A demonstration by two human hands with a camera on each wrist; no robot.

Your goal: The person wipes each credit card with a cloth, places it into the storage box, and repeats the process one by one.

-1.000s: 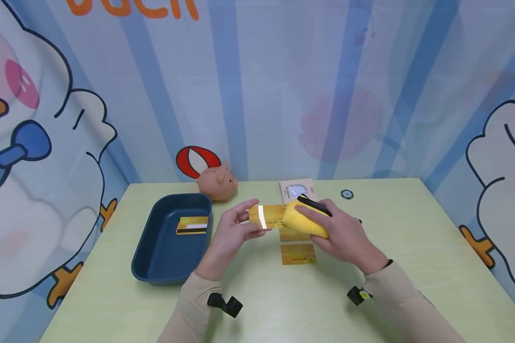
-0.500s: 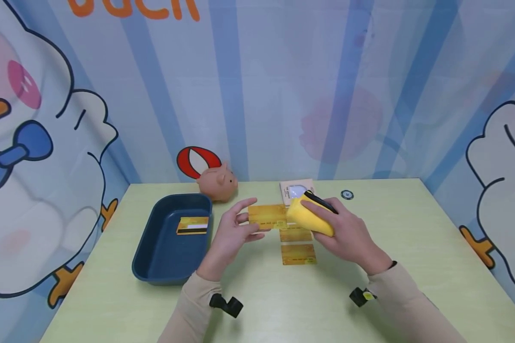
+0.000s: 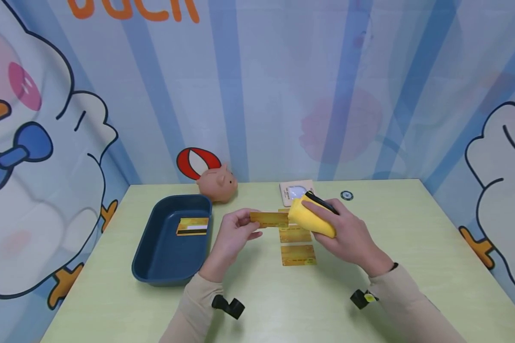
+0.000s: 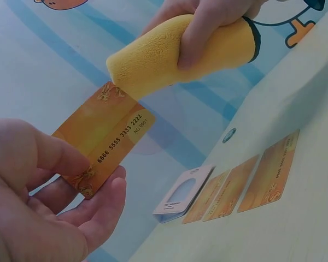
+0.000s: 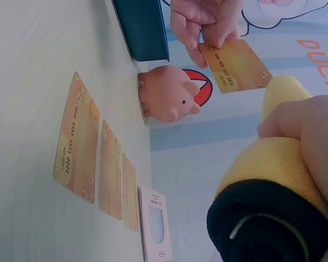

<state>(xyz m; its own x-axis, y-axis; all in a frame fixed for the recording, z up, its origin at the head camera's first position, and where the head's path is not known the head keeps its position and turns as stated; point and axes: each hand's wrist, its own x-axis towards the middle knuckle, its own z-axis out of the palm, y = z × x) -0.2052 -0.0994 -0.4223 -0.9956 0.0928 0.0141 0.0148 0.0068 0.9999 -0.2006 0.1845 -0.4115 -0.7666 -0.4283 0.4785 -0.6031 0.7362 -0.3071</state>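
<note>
My left hand (image 3: 232,234) pinches a gold bank card (image 3: 268,219) by its left end, thumb on the printed face. In the left wrist view the card's number side shows, with the far end at the tip of a yellow cloth (image 4: 153,57). The cloth is bundled into a roll with a black-edged end, and my right hand (image 3: 349,238) grips it. Both hands are raised above the table. Below them, three more gold cards lie in a column, the nearest card (image 3: 298,255) fully visible and the farthest mostly covered by the cloth and held card.
A dark blue bin (image 3: 139,259) stands on the left, with a gold card (image 3: 193,222) showing a black stripe inside. Behind it sits a pink piggy bank (image 3: 216,185). A small flat box (image 3: 287,188) and a round chip (image 3: 346,195) lie near the table's back edge.
The held card has tipped, so its face looks narrower from the head, and its white glare is gone. My left fingers have drawn in. The cloth has shifted slightly right.
</note>
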